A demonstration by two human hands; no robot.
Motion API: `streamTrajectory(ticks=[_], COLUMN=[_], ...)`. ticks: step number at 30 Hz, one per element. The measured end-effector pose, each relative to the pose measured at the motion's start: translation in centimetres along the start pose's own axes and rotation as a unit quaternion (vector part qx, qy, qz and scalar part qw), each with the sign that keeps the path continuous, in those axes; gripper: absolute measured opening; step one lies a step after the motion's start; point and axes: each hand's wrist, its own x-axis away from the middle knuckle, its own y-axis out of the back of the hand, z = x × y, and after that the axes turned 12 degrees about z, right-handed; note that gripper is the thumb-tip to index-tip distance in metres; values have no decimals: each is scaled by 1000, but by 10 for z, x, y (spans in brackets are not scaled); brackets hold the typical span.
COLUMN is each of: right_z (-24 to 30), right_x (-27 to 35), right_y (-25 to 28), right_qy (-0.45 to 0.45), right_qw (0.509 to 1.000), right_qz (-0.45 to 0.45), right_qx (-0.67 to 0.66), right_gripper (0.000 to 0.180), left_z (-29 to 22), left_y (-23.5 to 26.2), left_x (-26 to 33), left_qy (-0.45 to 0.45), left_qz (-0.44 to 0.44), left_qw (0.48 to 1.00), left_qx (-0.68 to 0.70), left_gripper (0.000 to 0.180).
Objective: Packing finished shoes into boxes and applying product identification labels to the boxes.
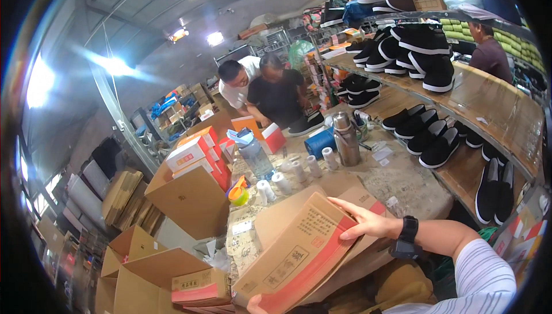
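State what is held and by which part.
A brown cardboard box: the right hand grips its upper right end, the left hand its lower left edge.

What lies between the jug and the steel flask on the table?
Some white spools and a blue cylinder, seen in the head view.

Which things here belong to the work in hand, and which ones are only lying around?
Likely in the work:
brown-and-red box, held by left hand and right hand
similar box in open carton

Apparently just lying about:
steel flask
clear bottle
white rolls
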Motion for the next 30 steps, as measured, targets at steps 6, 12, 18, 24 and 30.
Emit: streamTrajectory(ticks=[6,12,18,24,30], right_z=[31,12,-36,-53,-52], right_x=[-1,-15,-41,-59,-73], right_y=[-21,-46,-90,-141,-180], right_qy=[-13,142,45,2,37], right_qw=[991,976,983,956,966], right_qz=[26,163,166,279,232], right_qx=[130,27,-64,-91,-112], right_gripper=[97,92,75,81,69], left_z=[0,-33,-65,-89,-188], left_y=[9,-26,-50,-141,-195], left_x=[33,106,306,497,583], left_qy=[-18,-135,-373,-672,-788], left_qz=[-102,8,-187,-330,-379], left_qw=[992,984,905,663,472], left_qx=[72,114,82,25,-109], left_gripper=[51,70,71,72,75])
